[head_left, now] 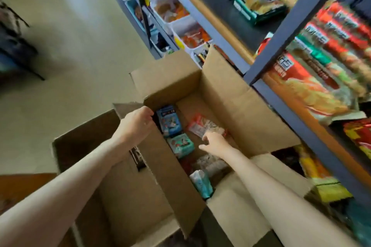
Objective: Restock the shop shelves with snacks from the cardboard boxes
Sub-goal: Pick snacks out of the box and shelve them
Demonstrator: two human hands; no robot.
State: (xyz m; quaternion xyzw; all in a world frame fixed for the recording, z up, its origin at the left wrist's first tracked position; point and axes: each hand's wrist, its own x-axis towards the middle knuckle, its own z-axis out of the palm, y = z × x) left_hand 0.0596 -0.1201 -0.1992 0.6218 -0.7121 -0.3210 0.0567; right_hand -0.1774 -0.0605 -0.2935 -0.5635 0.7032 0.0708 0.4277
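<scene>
Fingers of our right hand reach, spread and loose, onto the clear red-printed snack packet deep in the open brown cardboard box, nothing pinched yet. Our left hand grips the box's flap edge. We'd close round the packet's middle, lift clear of the blue packs, then swing to the dark metal shelves.

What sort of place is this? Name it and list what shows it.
Probably a small shop or its stockroom: dark metal shelving packed with snack bags, white bins of wrapped snacks further along, and an open cardboard box of packets on the floor.
</scene>
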